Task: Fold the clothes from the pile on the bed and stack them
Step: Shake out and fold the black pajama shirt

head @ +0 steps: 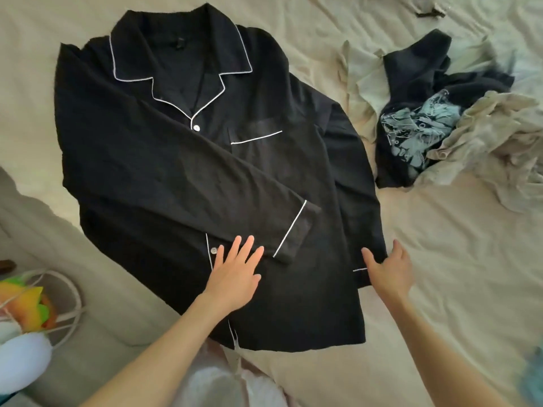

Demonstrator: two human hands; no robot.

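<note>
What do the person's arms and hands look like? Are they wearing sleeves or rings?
Both arms are bare up to the picture's edge: no sleeves show. The left hand and right hand wear no gloves, and no rings, watch or bracelets are visible.
</note>
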